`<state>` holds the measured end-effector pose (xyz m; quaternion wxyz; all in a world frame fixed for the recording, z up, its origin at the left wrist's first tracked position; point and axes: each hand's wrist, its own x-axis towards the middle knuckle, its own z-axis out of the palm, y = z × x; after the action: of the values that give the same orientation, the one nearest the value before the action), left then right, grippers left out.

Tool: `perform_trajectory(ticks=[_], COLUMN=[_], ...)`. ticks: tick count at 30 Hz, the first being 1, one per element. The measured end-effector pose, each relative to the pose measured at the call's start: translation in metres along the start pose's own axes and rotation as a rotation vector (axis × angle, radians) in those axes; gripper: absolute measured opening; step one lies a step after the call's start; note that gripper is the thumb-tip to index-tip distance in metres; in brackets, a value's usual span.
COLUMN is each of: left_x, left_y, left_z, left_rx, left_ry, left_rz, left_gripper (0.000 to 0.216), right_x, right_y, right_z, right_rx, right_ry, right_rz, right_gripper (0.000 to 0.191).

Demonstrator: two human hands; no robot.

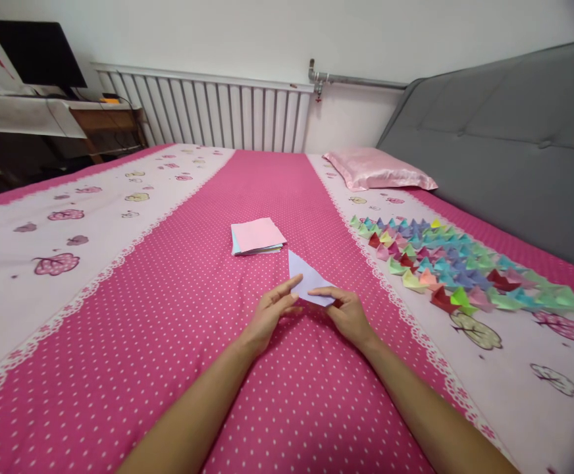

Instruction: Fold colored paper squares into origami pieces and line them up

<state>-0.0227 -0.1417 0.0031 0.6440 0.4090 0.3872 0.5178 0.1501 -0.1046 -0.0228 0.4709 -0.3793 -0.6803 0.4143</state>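
Observation:
A pale lavender sheet of origami paper (307, 276), folded into a triangle, is held between my two hands just above the pink dotted bedspread (267, 184). My left hand (273, 309) pinches its lower left edge between thumb and fingers. At the lower right corner, my right hand (347, 315) grips the paper, its index finger lying along the top. Beyond my left hand lies a stack of square paper (257, 235), pink on top with blue and other colours beneath. To the right stand rows of small folded paper boats (445, 263) in many colours.
A pink satin pillow (378, 169) lies at the far right beside the grey headboard (509, 131). Along the back wall runs a white radiator (208, 108) with a pipe. A black monitor (37, 54) stands on a desk (30, 118) at the far left.

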Motion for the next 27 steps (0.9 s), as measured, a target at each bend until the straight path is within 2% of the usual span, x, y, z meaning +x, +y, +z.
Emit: perform_trajectory(ticks=[5, 12, 18, 23, 27], left_x=[0.0036, 0.0062, 0.0034, 0.0027, 0.0067], left_y=[-0.0033, -0.004, -0.0003, -0.002, -0.0066], left_z=[-0.0016, -0.0013, 0.0003, 0.0009, -0.0001], left_rx=[0.051, 0.052, 0.066, 0.134, 0.132], left_ry=[0.123, 0.18, 0.177, 0.176, 0.207], left_rz=[0.021, 0.029, 0.043, 0.037, 0.084], left_gripper=[0.034, 0.021, 0.024, 0.038, 0.031], right_x=[0.0, 0.0025, 0.001, -0.0014, -0.0029], right_y=[0.0009, -0.0026, -0.0043, -0.0045, -0.0062], right_z=[0.0003, -0.0012, -0.0009, 0.0027, 0.0053], right_rx=[0.007, -0.004, 0.002, 0.058, 0.095], right_ry=[-0.053, -0.029, 0.076, 0.151, 0.164], right_rz=[0.003, -0.059, 0.018, 0.06, 0.068], right_gripper=[0.016, 0.014, 0.02, 0.027, 0.028])
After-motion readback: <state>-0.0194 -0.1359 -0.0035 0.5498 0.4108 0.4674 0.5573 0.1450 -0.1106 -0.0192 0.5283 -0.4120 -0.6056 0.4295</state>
